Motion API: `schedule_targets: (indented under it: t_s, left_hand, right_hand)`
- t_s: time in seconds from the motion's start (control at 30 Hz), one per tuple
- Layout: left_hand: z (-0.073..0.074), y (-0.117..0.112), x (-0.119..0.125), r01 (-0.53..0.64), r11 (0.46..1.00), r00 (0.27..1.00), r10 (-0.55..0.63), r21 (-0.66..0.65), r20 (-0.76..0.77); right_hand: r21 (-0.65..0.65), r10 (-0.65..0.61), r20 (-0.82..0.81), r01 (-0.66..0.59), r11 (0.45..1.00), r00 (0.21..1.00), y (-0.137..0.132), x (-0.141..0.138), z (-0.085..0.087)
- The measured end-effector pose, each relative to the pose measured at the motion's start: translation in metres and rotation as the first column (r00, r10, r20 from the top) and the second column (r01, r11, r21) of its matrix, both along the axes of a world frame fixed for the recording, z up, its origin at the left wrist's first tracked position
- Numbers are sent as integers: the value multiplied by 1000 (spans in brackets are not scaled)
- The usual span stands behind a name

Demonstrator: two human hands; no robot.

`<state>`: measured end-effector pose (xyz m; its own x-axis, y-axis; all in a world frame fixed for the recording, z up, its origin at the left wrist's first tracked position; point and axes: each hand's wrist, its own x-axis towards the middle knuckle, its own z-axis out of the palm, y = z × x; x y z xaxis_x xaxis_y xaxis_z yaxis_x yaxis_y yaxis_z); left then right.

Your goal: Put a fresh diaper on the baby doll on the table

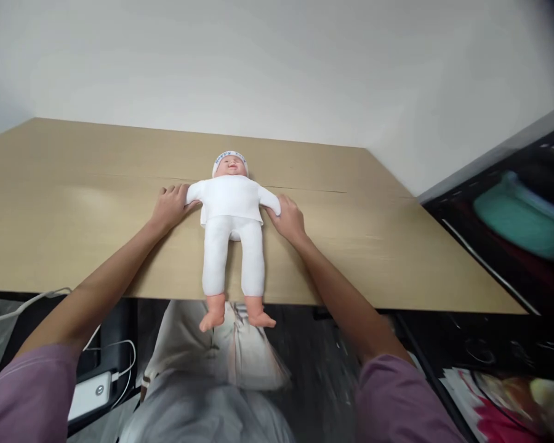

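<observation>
A baby doll (231, 200) in a white top, white trousers and a white headband with lettering lies face up on the wooden table (96, 240). Its bare feet stick out past the table's front edge. My left hand (170, 206) is closed around the end of the doll's sleeve on the left, fingers resting on the tabletop. On the other side, my right hand (289, 220) grips the end of the opposite sleeve. The doll's own hands are hidden in the sleeves and my grip.
Behind the table rises a white wall (221, 67). At the right stands a dark shelf holding a teal item (521, 215). Below left, a white power bank (90, 395) with a cable lies on a black seat. Colourful packets (503, 400) are at the lower right.
</observation>
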<state>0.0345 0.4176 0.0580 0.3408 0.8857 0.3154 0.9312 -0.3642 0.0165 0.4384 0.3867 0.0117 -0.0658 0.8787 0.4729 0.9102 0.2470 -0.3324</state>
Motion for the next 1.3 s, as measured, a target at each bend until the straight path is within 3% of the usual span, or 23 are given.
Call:
schedule_targets:
  t_s: [0.13, 0.3, 0.47, 0.63, 0.8, 0.97, 1.07, 1.2, 1.3]
  left_hand:
    - [-10, 61, 0, 2, 995, 999, -6, 101, 33]
    - [-17, 135, 6, 35, 981, 998, -46, 190, 53]
    - [-18, 176, 11, 54, 985, 995, -67, 167, 77]
    - [-17, 164, -13, 97, 985, 986, -114, 145, 117]
    - [-13, 152, -47, 152, 985, 970, -165, 84, 178]
    - [-16, 157, -52, 169, 982, 958, -184, 84, 219]
    - [-19, 148, -52, 112, 988, 958, -137, 109, 252]
    - [-16, 117, -43, 29, 981, 931, -96, 191, 353]
    - [2, 65, -19, 10, 971, 878, -123, 238, 463]
  right_hand:
    - [72, 68, -21, -66, 995, 997, 49, 12, -7]
    - [121, 64, -8, -63, 991, 998, 113, 25, -8]
    - [108, 54, 15, -55, 993, 998, 159, 28, -7]
    - [172, 79, 72, -91, 981, 994, 148, 37, -12]
    - [113, 55, 89, -65, 991, 995, 133, 52, -17]
    - [74, 27, 83, -33, 997, 996, 136, 46, -17]
    - [91, -37, 69, 31, 995, 997, 124, 35, -15]
    - [139, -50, -5, 50, 989, 999, 87, 12, -13]
    - [170, -47, -103, 64, 983, 994, 44, -15, -1]
